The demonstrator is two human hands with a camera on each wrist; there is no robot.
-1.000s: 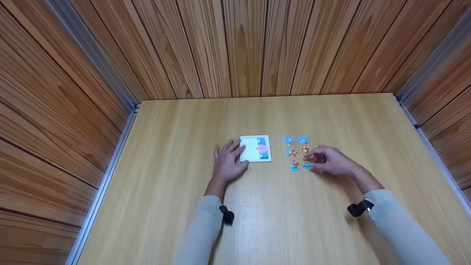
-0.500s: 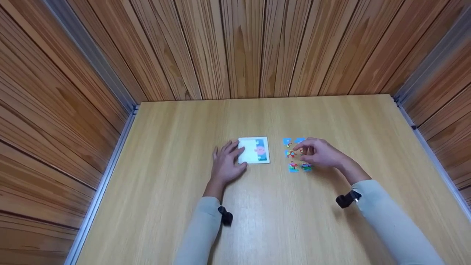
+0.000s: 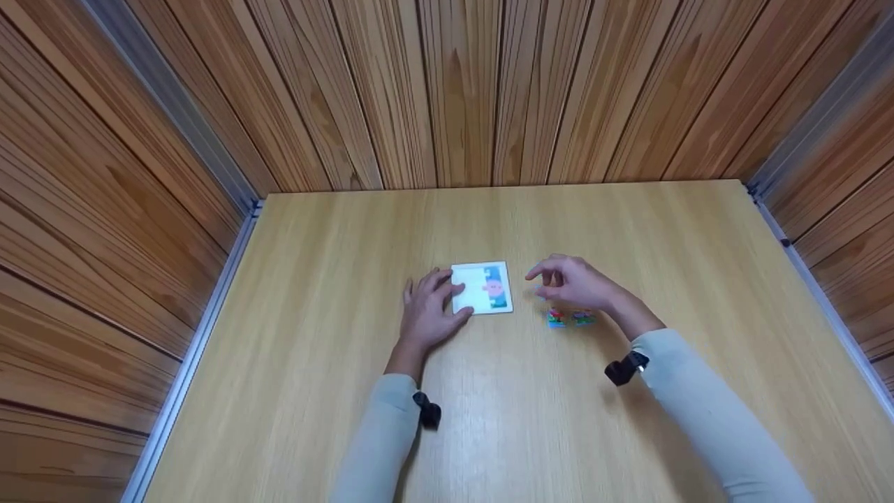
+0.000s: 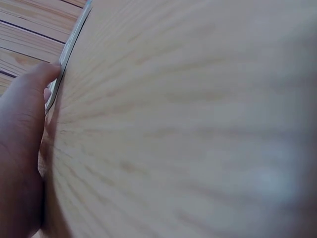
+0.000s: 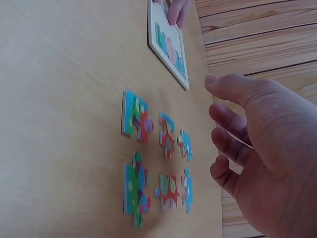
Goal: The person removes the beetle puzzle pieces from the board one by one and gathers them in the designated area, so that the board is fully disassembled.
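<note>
A white puzzle tray (image 3: 469,297) lies flat on the table, with a strip of pink and blue picture pieces (image 3: 495,286) along its right side. My left hand (image 3: 431,314) rests at the tray's left edge, fingers spread over it and the thumb at its near edge. Right of the tray, my right hand (image 3: 576,281) hovers with loosely bent fingers and nothing between them. Under and beside it lie several loose jigsaw pieces, among them a blue, green and red piece (image 5: 135,115) and a green piece (image 5: 133,188). In the head view this hand hides most of them.
A light wooden table (image 3: 489,405) bears everything. Wood-plank walls (image 3: 461,91) stand at the back and both sides, with metal rails (image 3: 202,335) along the side edges. Each sleeve carries a small black wrist camera (image 3: 626,368).
My right hand has moved left over the loose pieces toward the tray, leaving them on the table. My left hand has stayed at the tray's edge.
</note>
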